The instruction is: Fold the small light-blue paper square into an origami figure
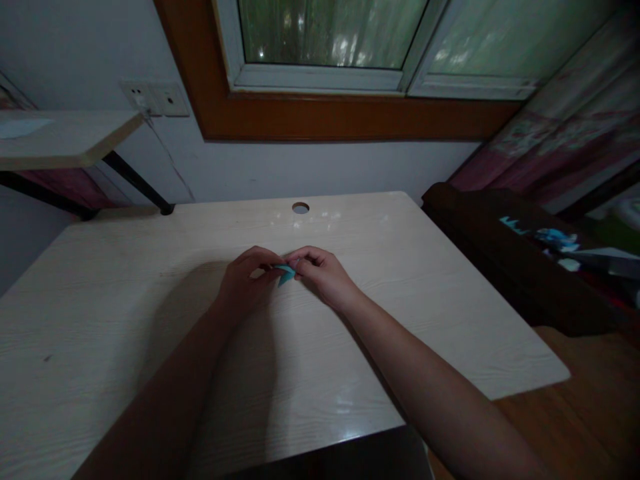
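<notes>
A small folded piece of light blue paper (285,273) is held just above the pale wooden desk (400,287), near its middle. My left hand (247,277) pinches the paper's left side with curled fingers. My right hand (320,272) pinches its right side, fingertips meeting those of the left hand. Most of the paper is hidden between the fingers; only a pointed blue corner shows below them.
A round cable hole (301,208) is in the desk near its far edge, below a window. A raised shelf (60,137) stands at the back left under a wall socket (155,98). Dark furniture (505,247) with scattered items lies right of the desk.
</notes>
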{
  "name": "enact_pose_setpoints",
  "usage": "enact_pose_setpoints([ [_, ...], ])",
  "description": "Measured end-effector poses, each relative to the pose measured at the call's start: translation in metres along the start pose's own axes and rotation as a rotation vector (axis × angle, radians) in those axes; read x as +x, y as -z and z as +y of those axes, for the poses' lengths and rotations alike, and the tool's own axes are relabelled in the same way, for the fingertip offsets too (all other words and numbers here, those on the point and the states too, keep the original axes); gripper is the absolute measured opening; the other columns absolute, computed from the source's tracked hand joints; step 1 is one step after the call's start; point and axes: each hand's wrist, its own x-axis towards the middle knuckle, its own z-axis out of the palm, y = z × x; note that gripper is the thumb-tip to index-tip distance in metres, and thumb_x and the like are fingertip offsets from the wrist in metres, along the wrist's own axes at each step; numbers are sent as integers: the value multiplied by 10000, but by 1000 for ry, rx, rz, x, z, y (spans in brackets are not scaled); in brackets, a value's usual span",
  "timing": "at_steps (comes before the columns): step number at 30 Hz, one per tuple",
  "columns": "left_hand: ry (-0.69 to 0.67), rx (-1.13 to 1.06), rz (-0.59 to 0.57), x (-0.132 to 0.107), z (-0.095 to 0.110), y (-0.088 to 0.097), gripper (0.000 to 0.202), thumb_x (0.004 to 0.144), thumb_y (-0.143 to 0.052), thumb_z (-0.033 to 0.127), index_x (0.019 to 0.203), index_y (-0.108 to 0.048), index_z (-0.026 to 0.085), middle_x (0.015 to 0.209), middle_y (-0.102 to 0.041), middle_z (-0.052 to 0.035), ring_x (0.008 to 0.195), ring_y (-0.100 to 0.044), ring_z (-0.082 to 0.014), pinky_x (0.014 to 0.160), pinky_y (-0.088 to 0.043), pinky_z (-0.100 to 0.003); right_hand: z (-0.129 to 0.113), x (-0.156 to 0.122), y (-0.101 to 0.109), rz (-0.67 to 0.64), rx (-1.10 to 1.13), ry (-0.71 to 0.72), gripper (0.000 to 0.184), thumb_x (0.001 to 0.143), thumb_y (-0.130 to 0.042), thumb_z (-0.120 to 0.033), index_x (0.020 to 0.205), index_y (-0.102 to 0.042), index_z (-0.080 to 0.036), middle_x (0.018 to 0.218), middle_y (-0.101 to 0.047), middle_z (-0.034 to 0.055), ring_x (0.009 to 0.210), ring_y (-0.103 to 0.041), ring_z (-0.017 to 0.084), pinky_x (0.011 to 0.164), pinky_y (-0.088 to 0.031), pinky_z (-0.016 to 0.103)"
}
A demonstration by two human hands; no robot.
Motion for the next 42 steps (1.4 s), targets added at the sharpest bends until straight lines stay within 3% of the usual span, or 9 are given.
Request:
enact_pose_setpoints([
  [5,75,-31,50,-1,-7,-2,187,795,-730,381,859,-702,207,823,-687,-34,752,-649,-152,702,-547,-260,-9,-4,-3,8,-54,62,175,818,-683,-352,888,-701,-193,833,-696,34,718,-608,134,716,-497,299],
  [11,142,-87,75,-1,-9,-3,200,794,-726,390,871,-699,207,830,-695,-32,753,-657,-149,724,-558,-262,-18,-8,-2,20,-289,328,113,866,-661,-324,872,-761,-272,973,-694,46,972,-629,190,926,-479,376],
  [16,189,-166,76,-2,-6,-5,232,778,-745,369,928,-687,203,865,-715,-36,761,-680,-149,736,-573,-265,-17,-8,0,6,-371,351,120,860,-679,-326,936,-765,-294,972,-695,53,960,-628,204,894,-497,393],
  [24,204,-179,40,-5,-11,-7,235,795,-731,363,957,-695,197,884,-724,-47,772,-688,-152,738,-577,-269,-17,-9,0,38,-485,413,106,866,-670,-314,882,-769,-280,911,-706,52,880,-642,200,823,-509,377],
  [35,93,-130,26,-2,-8,-5,137,834,-702,326,884,-685,199,840,-660,-26,738,-646,-125,656,-551,-228,-14,-8,3,31,-661,583,86,880,-654,-265,872,-736,-240,883,-710,43,860,-641,183,812,-515,354],
  [42,33,-154,15,-2,-12,-5,104,833,-708,287,869,-673,197,849,-643,-30,784,-631,-136,687,-539,-246,-14,-9,3,18,-721,642,78,889,-644,-263,883,-714,-230,887,-702,47,858,-634,182,803,-514,352],
])
